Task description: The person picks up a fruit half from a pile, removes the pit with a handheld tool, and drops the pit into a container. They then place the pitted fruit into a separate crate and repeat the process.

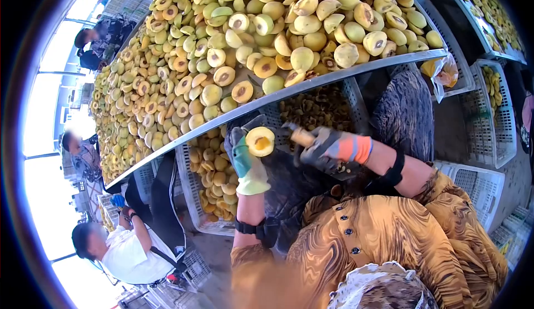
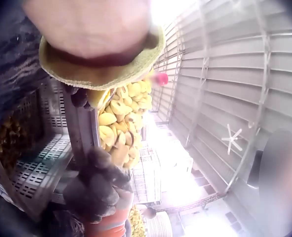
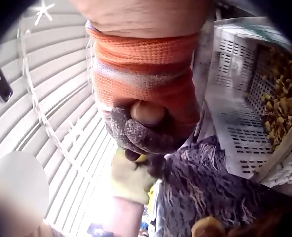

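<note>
In the head view, the left hand [image 1: 245, 161], in a green and yellow glove, holds a halved yellow fruit [image 1: 260, 141] with its cut face up. To its right, the right hand [image 1: 334, 146], in a grey and orange glove, grips a tool by its wooden handle [image 1: 302, 137]; the dark tip points towards the fruit, apart from it. The right wrist view shows the handle's round end [image 3: 148, 112] in the curled right hand [image 3: 148, 94], with the left hand [image 3: 131, 175] beyond. In the left wrist view the left fingers are mostly hidden behind the cuff [image 2: 104, 74].
A metal-edged table [image 1: 222, 117] heaped with halved fruit spans the far side. Below its edge stand a crate [image 1: 192, 198] of fruit halves and another crate [image 1: 356, 100] with dark scraps. More crates [image 1: 489, 136] stand at right; several people are at left, one in white [image 1: 133, 253].
</note>
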